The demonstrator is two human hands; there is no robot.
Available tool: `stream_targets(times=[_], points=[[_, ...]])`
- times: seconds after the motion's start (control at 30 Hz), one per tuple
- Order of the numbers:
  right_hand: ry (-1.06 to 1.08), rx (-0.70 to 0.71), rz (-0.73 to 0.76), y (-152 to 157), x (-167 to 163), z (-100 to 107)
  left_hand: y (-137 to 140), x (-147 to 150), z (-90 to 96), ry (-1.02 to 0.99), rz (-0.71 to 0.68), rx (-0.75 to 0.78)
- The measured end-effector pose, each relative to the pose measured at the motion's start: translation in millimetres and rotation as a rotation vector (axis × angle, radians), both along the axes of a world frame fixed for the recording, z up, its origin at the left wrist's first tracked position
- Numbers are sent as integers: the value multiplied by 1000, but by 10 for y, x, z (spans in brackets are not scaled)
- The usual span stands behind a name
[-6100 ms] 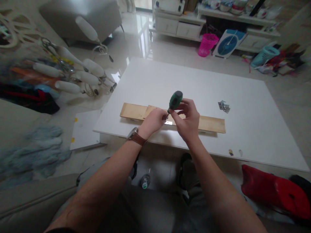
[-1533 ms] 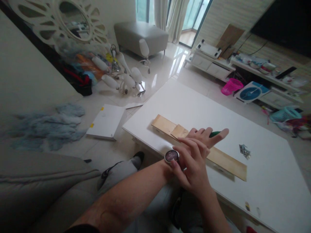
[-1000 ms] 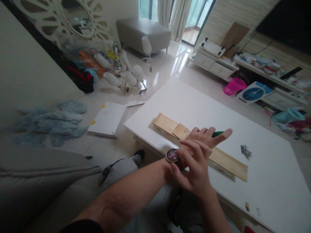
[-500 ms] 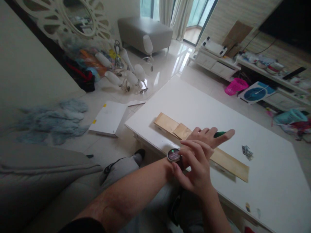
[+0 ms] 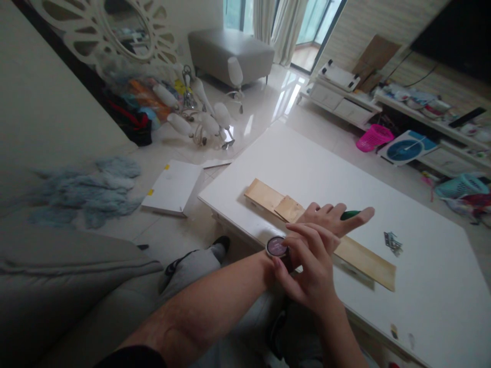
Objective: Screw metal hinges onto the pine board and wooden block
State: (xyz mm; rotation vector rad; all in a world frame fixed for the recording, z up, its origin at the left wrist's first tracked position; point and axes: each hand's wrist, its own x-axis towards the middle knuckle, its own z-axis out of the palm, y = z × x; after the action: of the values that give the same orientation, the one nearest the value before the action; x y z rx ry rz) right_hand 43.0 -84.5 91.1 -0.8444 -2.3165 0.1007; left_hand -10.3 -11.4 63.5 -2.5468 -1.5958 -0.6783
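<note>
Fingers of the right hand (image 5: 312, 273) are bent and loosely spread at the watch (image 5: 276, 246) on the left wrist. The left hand's (image 5: 321, 221) curl round a green handle (image 5: 350, 215), index outstretched, across the middle of the wooden strip (image 5: 366, 259) on the white desk (image 5: 330, 166).

Head view (just one); forward-down across tabletop (image 5: 307, 161)

Round watch (image 5: 276, 246) on left wrist (image 5: 264, 261), green handle (image 5: 350, 215) partly hidden in left hand (image 5: 326, 219), wooden board (image 5: 366, 260) on table (image 5: 307, 163)
</note>
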Motion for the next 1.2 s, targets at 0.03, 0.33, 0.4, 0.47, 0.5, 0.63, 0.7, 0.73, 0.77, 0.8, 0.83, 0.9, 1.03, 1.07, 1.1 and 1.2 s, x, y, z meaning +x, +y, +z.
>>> stream_targets(times=[0.03,0.33,0.4,0.47,0.5,0.63,0.7,0.73,0.77,0.8,0.83,0.9,1.03,1.07,1.1,1.2], points=[[-3,-1,1,0,0,1,-7,-3,5,0,1,0],[-28,21,-32,9,-18,-16,-56,-12,35,-19,18,16],[-22,19,-32,10,-17,-16,-45,-3,20,-11,20,28],[-15,17,-34,10,-16,-13,-27,12,-7,-9,18,48],[-10,18,-35,9,-15,-11,-17,20,-22,-8,17,56],[25,26,-17,6,-8,-6,15,42,-65,12,24,65],[27,21,-3,2,-5,-9,20,41,-70,30,18,68],[21,18,1,0,-4,-12,19,39,-69,35,13,71],[12,17,1,-2,-5,-14,15,37,-66,35,10,75],[3,19,-2,-4,-7,-17,10,36,-61,32,13,80],[-6,22,-6,-5,-9,-19,4,35,-56,27,21,83],[-22,32,-20,-6,-15,-23,-7,36,-46,24,32,83],[-42,40,-36,-2,-22,-24,-13,37,-36,1,21,84],[-43,40,-38,-1,-23,-24,-14,37,-35,-10,20,84],[-43,39,-40,0,-24,-23,-16,36,-33,-19,22,79],[-43,37,-44,-2,-30,-24,-23,34,-24,-21,18,45]])
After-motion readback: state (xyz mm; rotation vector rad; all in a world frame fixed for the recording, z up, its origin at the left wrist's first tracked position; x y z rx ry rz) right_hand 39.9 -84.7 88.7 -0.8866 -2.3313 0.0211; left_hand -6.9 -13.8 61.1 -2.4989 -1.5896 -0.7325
